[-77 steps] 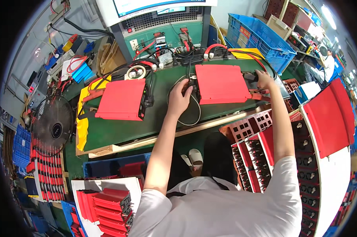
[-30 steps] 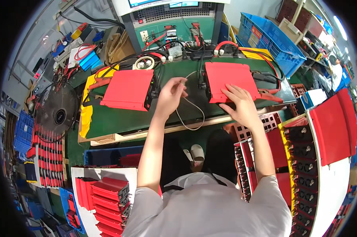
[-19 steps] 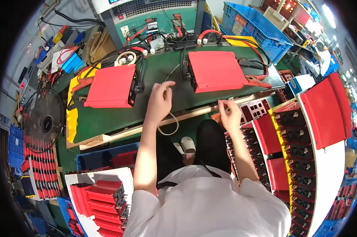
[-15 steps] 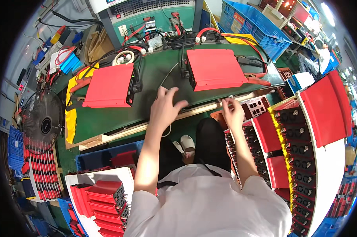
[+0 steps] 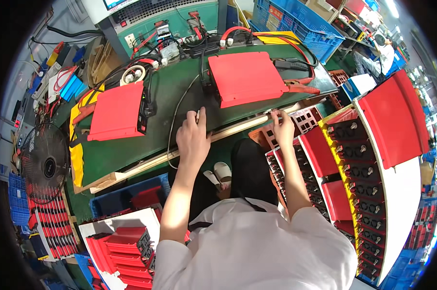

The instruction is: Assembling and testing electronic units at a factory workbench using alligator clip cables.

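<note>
My left hand (image 5: pixel 193 139) hovers over the green tabletop (image 5: pixel 131 154) near its front edge. Its fingers point away from me and look parted, with the thumb off to the side; a small pale spot shows between two fingertips. Just left of it a thin grey cable (image 5: pixel 174 120) curves down over the edge. My right hand (image 5: pixel 282 128) is pinched at the wooden front rail (image 5: pixel 240 126), around something too small to make out. Two flat red boxes with black ends lie beyond my hands: a left red box (image 5: pixel 117 111) and a right red box (image 5: pixel 246 77).
Red clamps (image 5: pixel 303 88) and black cables lead from the boxes toward a green test cabinet (image 5: pixel 180 24). Racks of red units (image 5: pixel 353 169) stand close on my right. Stacked red units (image 5: pixel 129 246) and a fan (image 5: pixel 47 164) are at left. A person (image 5: pixel 380 55) sits far right.
My view has shifted, so the table sits further left. The left hand's fingers have straightened from a loose curl. My right hand stays pinched at the rail. The grey cable shows more of its length.
</note>
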Motion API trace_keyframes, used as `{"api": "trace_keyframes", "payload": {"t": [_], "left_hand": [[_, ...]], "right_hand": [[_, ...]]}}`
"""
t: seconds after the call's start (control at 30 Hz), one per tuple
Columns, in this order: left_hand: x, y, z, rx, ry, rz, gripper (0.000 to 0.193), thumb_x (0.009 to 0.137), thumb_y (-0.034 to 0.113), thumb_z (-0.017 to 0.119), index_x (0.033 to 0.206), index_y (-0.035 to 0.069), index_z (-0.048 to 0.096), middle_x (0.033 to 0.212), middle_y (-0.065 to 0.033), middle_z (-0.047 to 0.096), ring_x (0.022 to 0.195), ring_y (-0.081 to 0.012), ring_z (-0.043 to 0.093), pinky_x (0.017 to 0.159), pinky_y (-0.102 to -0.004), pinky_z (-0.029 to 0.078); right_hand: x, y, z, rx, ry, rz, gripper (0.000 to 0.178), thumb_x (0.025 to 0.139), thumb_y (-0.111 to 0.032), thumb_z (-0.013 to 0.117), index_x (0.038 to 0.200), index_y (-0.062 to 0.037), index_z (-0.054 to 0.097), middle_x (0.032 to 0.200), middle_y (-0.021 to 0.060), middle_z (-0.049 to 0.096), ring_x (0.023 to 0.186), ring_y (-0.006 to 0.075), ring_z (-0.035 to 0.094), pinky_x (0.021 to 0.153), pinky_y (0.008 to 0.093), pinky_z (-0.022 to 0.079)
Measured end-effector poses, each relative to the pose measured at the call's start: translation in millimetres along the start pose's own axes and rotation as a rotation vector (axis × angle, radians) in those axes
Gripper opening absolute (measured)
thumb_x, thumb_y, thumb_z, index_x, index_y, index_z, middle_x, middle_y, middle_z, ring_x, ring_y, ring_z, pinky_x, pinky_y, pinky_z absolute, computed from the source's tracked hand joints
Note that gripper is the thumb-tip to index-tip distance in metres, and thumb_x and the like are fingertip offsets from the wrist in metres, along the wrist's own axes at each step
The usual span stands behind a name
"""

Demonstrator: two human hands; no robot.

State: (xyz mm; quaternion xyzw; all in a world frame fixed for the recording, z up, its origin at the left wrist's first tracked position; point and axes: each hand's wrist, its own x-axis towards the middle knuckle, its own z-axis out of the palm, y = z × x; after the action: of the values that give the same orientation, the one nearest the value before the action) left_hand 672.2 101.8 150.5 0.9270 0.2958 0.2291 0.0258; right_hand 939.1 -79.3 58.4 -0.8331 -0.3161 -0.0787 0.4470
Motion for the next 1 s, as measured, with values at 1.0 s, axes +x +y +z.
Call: {"api": "trace_keyframes", "payload": {"t": [1.0], "left_hand": [[-2.7,1.8,0.5,-0.005,0.034,-0.057,0.080,0.071,0.018,0.091,0.143,0.008,0.058,0.117,-0.0106,0.053,0.099,-0.0272,0.065,0.078,-0.0395,0.053]], "right_hand": [[6.6,-0.5,5.1,0.012,0.015,-0.006,0.026,0.105,-0.023,0.061,0.102,0.0016,0.068,0.094,0.0246,0.071,0.094,0.0463,0.067,0.082,0.0474,0.053]]}}
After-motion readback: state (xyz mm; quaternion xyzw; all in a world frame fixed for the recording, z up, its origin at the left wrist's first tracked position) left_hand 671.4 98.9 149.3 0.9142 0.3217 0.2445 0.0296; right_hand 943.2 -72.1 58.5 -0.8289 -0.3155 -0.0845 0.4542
